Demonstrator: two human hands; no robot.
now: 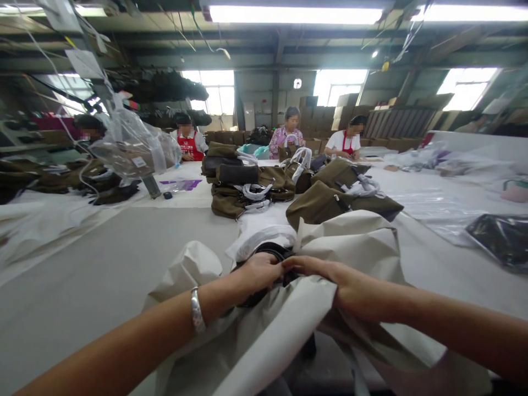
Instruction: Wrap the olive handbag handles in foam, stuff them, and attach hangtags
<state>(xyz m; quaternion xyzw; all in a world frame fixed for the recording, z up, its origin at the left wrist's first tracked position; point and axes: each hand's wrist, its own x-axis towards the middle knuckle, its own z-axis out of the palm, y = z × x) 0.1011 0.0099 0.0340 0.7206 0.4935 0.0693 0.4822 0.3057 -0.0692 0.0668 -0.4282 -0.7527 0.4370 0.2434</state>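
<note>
My left hand [263, 269], with a silver bangle at the wrist, is closed at a dark coiled strap [270, 250]. Beside it, the fingertips of my right hand [330, 272] meet the left fingers over the same dark strap. Part of the pale grey sheet [355, 242] lies under and against my right palm, and its folds spread below both forearms. A white wrapped handle [264, 237] curves just beyond the strap. What the fingertips pinch is partly hidden.
Olive bags [256, 181] with white-wrapped handles are piled ahead, more [322, 203] to their right. A dark bag in clear plastic [501, 236] lies far right. A post [150, 186] with hanging plastic stands left. Several people work across the table [124, 236].
</note>
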